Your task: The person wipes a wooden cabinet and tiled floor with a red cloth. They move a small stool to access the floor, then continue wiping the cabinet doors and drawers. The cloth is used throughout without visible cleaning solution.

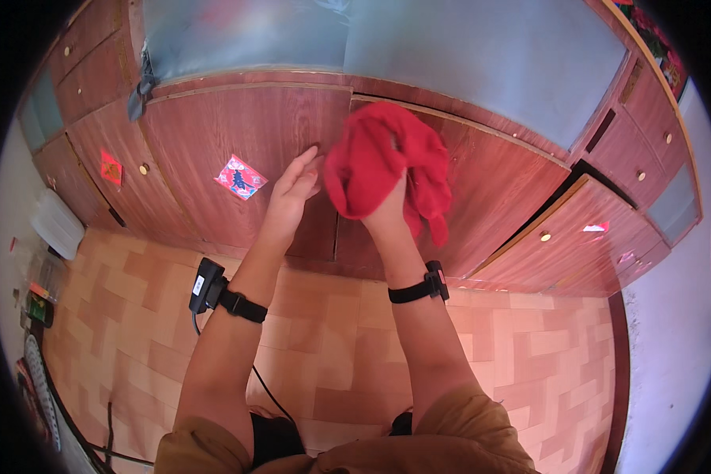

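A crumpled red cloth (385, 160) hangs over and around my right hand (389, 198), which grips it; most of the fingers are hidden in its folds. To the left, my left hand (295, 183) is raised with its fingers apart and nothing in it, a short way from the cloth. Both hands are in front of the red-brown wooden cabinet (231, 118), near the upper edge of its lower doors. Each forearm wears a black strap, the left one bearing a black device (207, 285) with a cable.
Frosted glass panels (450, 65) stand above the doors. A cabinet door (545, 228) at the right sits ajar. A grey strip of cloth (140, 95) hangs at the left. A white plastic container (58, 224) leans by the left wall. The tiled floor (343, 343) lies below.
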`<state>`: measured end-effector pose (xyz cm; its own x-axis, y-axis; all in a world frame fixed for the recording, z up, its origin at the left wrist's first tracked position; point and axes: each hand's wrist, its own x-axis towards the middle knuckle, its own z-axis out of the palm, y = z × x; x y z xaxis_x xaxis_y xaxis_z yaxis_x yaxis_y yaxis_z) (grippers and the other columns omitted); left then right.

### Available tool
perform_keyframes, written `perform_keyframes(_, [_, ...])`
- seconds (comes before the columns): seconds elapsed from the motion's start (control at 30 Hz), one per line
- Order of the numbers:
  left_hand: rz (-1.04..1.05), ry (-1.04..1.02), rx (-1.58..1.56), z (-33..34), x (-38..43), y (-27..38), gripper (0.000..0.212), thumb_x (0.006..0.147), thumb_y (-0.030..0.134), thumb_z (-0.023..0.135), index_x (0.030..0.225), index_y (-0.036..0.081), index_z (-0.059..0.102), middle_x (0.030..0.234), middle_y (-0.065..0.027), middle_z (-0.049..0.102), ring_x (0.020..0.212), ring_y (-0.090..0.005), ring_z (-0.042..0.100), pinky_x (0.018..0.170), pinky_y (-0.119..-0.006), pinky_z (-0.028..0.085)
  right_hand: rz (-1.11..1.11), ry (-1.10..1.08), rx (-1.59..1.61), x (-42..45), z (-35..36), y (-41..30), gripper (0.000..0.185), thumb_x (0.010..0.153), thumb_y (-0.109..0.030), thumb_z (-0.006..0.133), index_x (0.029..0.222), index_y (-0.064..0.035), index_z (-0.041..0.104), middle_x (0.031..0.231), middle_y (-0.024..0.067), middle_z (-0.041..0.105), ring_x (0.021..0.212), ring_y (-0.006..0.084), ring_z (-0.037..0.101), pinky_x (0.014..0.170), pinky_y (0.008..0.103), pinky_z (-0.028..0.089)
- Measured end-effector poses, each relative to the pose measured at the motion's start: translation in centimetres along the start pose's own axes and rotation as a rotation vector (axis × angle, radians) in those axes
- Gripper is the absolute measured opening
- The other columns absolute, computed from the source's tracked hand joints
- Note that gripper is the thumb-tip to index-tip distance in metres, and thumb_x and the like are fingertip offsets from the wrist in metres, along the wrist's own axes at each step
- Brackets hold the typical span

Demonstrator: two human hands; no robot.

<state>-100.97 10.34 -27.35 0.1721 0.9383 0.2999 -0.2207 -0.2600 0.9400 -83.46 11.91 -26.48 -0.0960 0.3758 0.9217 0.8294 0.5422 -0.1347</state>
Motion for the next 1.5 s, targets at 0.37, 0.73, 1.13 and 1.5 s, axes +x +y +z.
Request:
perform_keyframes(0.37, [-0.073, 0.114, 0.010, -1.1, 0.2, -0.1, 0.046, 0.104, 0.024, 0.044, 0.147, 0.007, 0.044, 0.139, -0.0086, 0.057, 0.129, -0.0203, 0.052, 0.106, -0.038, 0.042, 0.263, -0.082, 0.463, -2.0, 2.7, -1.2, 0.047, 0.095, -0.024, 0.056, 0.139, -0.0087, 0.055, 0.143, 0.0125, 0.054, 0.133, 0.0295, 0.049, 0.111, 0.0422, 0.037])
perform_keyframes(0.73, [-0.083, 0.120, 0.030, -1.8, 0.4, -0.5, 0.045, 0.104, 0.024, 0.049, 0.145, 0.007, 0.048, 0.139, -0.0122, 0.056, 0.130, -0.0220, 0.052, 0.105, -0.038, 0.043, 0.251, -0.198, 0.330, -4.3, 1.8, -0.2, 0.044, 0.099, -0.023, 0.053, 0.139, -0.0056, 0.054, 0.139, 0.0140, 0.056, 0.129, 0.0286, 0.053, 0.108, 0.0394, 0.040])
perform_keyframes(1.13, [-0.126, 0.135, 0.105, -1.5, 0.6, -1.3, 0.044, 0.106, 0.028, 0.044, 0.144, 0.008, 0.049, 0.138, -0.0118, 0.059, 0.129, -0.0230, 0.055, 0.105, -0.037, 0.043, 0.389, -0.339, 0.436, -9.4, 2.4, 0.6, 0.047, 0.100, -0.025, 0.055, 0.142, -0.0055, 0.050, 0.141, 0.0111, 0.055, 0.132, 0.0241, 0.051, 0.108, 0.0374, 0.041])
perform_keyframes(1.5, [-0.168, 0.107, 0.168, -2.0, 0.8, -1.7, 0.041, 0.104, 0.027, 0.047, 0.141, 0.009, 0.052, 0.140, -0.0111, 0.058, 0.131, -0.0226, 0.053, 0.105, -0.037, 0.043, 0.266, -0.496, 0.373, -14.5, 2.2, 2.7, 0.047, 0.099, -0.017, 0.052, 0.144, -0.0022, 0.046, 0.145, 0.0141, 0.051, 0.137, 0.0274, 0.046, 0.113, 0.0374, 0.036])
